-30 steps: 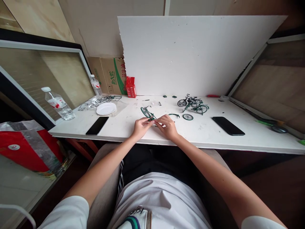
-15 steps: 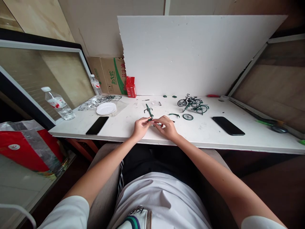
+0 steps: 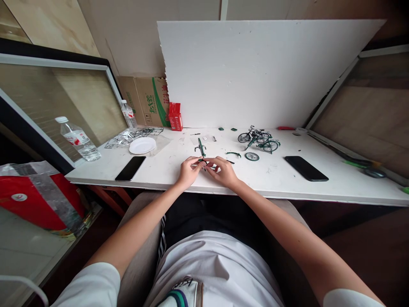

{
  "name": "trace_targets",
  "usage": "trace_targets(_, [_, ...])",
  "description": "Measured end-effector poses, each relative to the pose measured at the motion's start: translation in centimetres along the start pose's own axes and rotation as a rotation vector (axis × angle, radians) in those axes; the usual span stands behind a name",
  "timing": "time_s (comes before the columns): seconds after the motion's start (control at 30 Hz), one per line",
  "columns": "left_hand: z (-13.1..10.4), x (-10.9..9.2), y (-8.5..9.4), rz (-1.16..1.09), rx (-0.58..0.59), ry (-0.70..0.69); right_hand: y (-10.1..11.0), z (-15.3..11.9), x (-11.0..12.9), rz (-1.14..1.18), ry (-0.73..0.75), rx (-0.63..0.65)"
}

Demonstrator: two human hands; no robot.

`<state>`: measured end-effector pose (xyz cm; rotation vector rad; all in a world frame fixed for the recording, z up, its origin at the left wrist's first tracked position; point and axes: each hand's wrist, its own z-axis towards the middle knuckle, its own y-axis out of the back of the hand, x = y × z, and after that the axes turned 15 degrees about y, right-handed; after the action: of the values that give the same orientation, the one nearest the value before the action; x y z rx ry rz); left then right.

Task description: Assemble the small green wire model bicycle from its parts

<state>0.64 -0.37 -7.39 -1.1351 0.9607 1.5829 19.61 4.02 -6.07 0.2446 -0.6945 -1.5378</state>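
Note:
Just above the front edge of the table, both hands meet at a dark green toy bicycle frame (image 3: 201, 147) with small pedals. My left hand (image 3: 188, 172) pinches its near end between thumb and fingers. From the other side, my right hand (image 3: 225, 172) closes its fingertips on the same end, which they largely cover. To the right lie a loose spoked wheel (image 3: 252, 157) and a thin curved green piece (image 3: 234, 154). Behind these, a black toy bicycle (image 3: 244, 137) and a green toy bicycle (image 3: 270, 146) overlap.
A black phone (image 3: 131, 168) lies left and another phone (image 3: 306, 169) lies right. A white plate (image 3: 142, 145), plastic part frames (image 3: 128, 137) and a water bottle (image 3: 79, 140) occupy the left. A red box (image 3: 175, 116) stands before a white board (image 3: 268, 72).
The far end of the toy bicycle frame has swung slightly to the right and away. My fingers have shifted a little around its near end.

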Motion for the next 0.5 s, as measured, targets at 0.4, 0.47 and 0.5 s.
trace_targets(0.4, [0.27, 0.12, 0.13, -0.075, 0.021, 0.059, 0.22, 0.35, -0.05, 0.12, -0.01, 0.048])
trace_targets(0.47, [0.32, 0.12, 0.2, -0.078, 0.019, 0.078, 0.16, 0.35, -0.19, 0.13, -0.017, 0.05])
trace_targets(0.5, [0.35, 0.16, 0.22, -0.08, 0.017, 0.092, 0.14, 0.36, -0.23, 0.138, -0.026, 0.052])
